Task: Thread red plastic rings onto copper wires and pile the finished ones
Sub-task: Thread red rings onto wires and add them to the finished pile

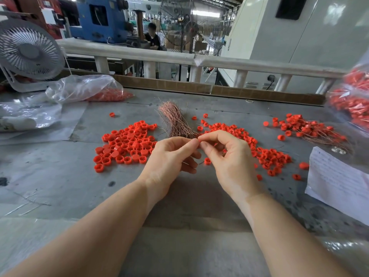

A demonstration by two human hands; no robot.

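Note:
My left hand and my right hand meet fingertip to fingertip above the grey table, just in front of a bundle of copper wires. Both pinch something small and red between thumb and forefinger; it is mostly hidden, and a thin wire end shows below my left fingers. A heap of loose red plastic rings lies to the left of my hands. A second spread of red rings runs to the right. At the far right lies a pile of rings threaded on wires.
A white desk fan and clear plastic bags sit at the back left. A bag full of red parts stands at the right edge, with a sheet of paper below it. A cardboard strip and white rail bound the table's far side.

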